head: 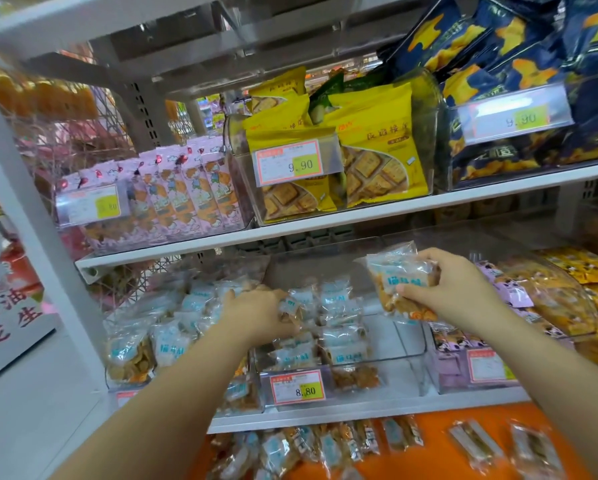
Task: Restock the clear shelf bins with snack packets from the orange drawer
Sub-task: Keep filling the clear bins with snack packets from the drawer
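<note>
Nearest you, the orange drawer (464, 445) holds loose clear blue-labelled snack packets (328, 448). Above it, your left hand (259, 313) curls round packets piled in the clear plastic shelf bin (394, 372). Your right hand (453, 289) clutches an upright bundle (394, 278) just above the bin's bare right half.

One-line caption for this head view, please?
Right hand holds snack packets over a clear shelf bin; left hand grips stocked packets; more lie in the orange drawer below.
</note>
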